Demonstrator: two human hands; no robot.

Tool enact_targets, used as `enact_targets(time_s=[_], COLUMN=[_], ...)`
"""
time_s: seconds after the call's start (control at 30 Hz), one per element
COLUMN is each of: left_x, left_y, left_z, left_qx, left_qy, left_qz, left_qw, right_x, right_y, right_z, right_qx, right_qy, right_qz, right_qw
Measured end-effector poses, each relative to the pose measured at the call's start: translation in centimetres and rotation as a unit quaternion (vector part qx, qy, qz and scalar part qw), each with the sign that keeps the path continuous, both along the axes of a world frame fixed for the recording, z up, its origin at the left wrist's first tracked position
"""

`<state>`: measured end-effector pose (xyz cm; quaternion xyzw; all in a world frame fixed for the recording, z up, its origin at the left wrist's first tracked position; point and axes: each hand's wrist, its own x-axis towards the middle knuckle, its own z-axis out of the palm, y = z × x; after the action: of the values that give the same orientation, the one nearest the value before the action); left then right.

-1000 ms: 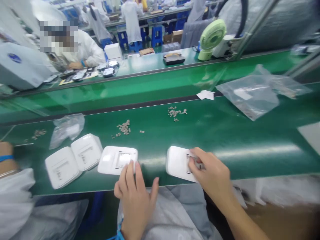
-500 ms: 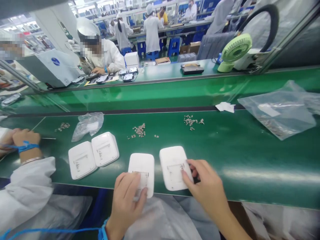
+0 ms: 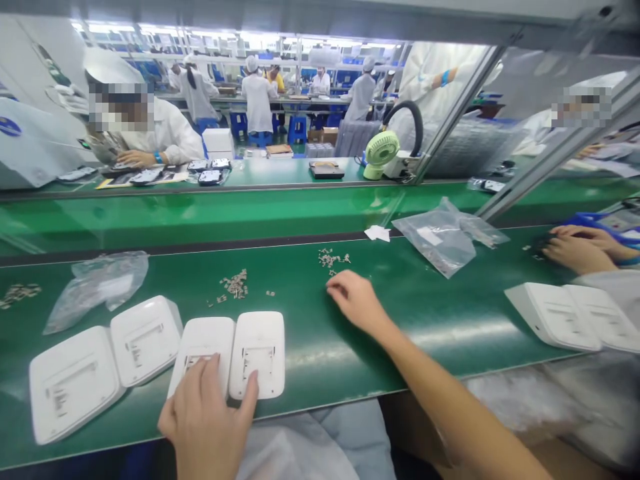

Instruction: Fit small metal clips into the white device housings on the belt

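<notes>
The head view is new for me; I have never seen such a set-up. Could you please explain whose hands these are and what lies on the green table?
There is no robot: these are a person's own bare hands. One camera, worn on the head, looks forward and down. The left hand partly covers two white plastic housings, set side by side. The right hand is over the green tabletop, beside a small pile of metal pieces; whether it pinches one, I cannot tell. More metal piles, clear plastic bags and other white housings also lie there. The hands at the far right belong to another person.
</notes>
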<state>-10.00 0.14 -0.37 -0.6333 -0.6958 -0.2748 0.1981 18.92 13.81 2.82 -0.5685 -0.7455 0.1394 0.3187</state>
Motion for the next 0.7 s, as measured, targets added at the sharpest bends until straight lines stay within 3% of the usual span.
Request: enact_targets(time_s=[0.1, 0.17, 0.33, 0.43, 0.53, 0.7], left_x=[0.1, 0.2, 0.4, 1.4, 4.1, 11.0], left_y=[0.5, 1.0, 1.8, 1.7, 1.5, 2.8], left_z=[0.2, 0.4, 1.3, 2.0, 2.8, 3.6], left_qx=[-0.005, -0.007, 0.016, 0.082, 0.118, 0.013], left_qy=[-0.010, -0.006, 0.038, 0.042, 0.011, -0.137], left_qz=[0.020, 0.032, 0.047, -0.019, -0.109, -0.275], left_qw=[1.000, 0.999, 0.998, 0.996, 0.987, 0.951], right_x=[3.8, 5.3, 6.0, 6.3, 6.5, 4.7], right_y=[5.1, 7.2, 8.0, 7.3, 6.5, 4.0], right_z=[-0.6, -1.2, -2.8, -2.9, -2.3, -0.7], right_qx=[0.015, 0.013, 0.009, 0.015, 0.010, -0.064], right_qy=[-0.017, -0.017, 0.004, 0.037, 0.080, 0.206], right_qz=[-0.074, -0.078, -0.054, -0.045, -0.017, 0.086], right_qw=[0.997, 0.997, 0.998, 0.998, 0.997, 0.973])
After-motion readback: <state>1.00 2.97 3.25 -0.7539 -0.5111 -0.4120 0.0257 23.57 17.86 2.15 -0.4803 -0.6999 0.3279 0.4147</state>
